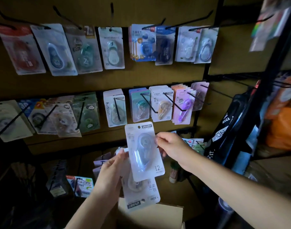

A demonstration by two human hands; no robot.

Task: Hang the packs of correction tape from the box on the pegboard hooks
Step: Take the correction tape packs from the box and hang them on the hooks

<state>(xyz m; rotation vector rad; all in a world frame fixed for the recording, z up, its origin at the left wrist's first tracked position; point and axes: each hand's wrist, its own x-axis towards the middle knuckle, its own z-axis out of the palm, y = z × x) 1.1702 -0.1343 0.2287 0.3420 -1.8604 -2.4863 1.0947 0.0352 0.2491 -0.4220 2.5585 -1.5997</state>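
Centre-low in frame: right hand (170, 147) pinching upright pack (144, 151) at its edge; left hand (111, 172) gripping inverted packs (141, 194) above box (151, 215). Light, stiff card, slick blister, probably; best held by card edges, hang hole (139, 127) kept free

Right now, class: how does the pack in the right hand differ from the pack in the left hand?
The upper pack, pinched by the right hand, stands upright with its hang hole on top; the lower pack, held by the left hand, is upside down, its print inverted. The upper pack lies in front, covering part of the lower one. Both are pale blister cards holding a tape dispenser.
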